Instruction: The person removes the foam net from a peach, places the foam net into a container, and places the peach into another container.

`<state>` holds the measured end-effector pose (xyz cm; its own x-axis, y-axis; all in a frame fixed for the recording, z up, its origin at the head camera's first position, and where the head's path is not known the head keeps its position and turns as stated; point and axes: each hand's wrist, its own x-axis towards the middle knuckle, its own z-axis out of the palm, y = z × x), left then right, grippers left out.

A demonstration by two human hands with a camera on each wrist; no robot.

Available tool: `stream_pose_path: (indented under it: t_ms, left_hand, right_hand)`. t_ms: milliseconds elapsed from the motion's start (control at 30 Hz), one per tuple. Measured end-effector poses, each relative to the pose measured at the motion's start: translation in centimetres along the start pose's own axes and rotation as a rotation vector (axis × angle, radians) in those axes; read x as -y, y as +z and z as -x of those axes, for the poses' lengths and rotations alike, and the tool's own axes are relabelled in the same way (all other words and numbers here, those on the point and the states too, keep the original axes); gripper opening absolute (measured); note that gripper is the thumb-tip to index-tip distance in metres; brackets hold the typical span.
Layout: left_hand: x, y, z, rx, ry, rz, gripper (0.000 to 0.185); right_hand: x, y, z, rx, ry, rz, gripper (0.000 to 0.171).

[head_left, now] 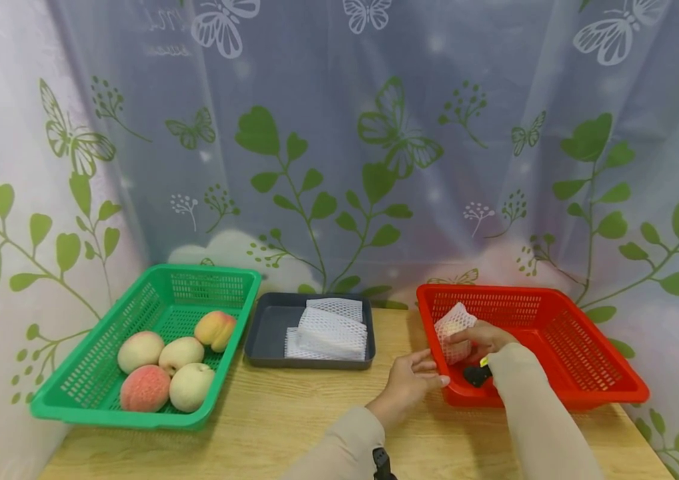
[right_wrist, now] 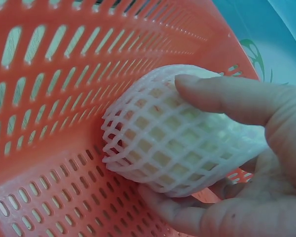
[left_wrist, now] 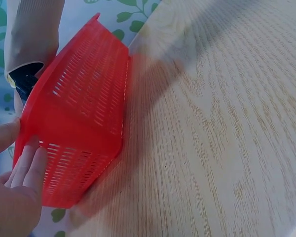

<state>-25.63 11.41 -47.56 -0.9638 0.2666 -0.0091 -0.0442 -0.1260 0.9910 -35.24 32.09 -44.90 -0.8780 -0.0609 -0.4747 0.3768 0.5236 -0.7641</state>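
Note:
In the red basket, a peach in a white foam net lies by the left wall. My right hand holds it, thumb over the top and fingers beneath, as the right wrist view shows. The fruit's skin is only partly visible through the mesh. At the basket's near left corner is my left hand. In the left wrist view its thumb touches near the rim, while nearly straight fingers rest against the outside of the slotted wall.
To the left, a green basket contains several peaches. Between the baskets stands a dark grey tray with white foam nets in it. Everything stands on a wooden table, with a patterned curtain behind.

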Motion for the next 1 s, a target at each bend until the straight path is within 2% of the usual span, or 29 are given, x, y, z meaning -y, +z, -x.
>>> stream_pose_path:
  t_ms: [167,400,600,833,1000]
  left_hand:
    - [0.0,0.1,0.0,0.002,0.000,-0.001,0.059]
    - [0.1,0.1,0.0,-0.014,-0.002,0.017,0.059]
    - [0.3,0.1,-0.1,-0.015,-0.004,0.029,0.057]
    - [0.3,0.1,-0.2,-0.010,-0.002,0.037,0.057]
    - [0.3,0.1,-0.2,-0.004,-0.014,0.044,0.058]
  right_hand:
    - [0.0,-0.2,0.2,0.004,-0.015,-0.012,0.053]
    - [0.1,-0.6,0.3,-0.003,-0.034,-0.051,0.058]
    - [0.3,-1.1,0.7,0.029,-0.080,-0.115,0.054]
    - [0.9,-1.5,1.8,-0.005,-0.101,-0.128,0.060]
    - [1.2,-1.7,2.5,-0.024,-0.164,-0.134,0.057]
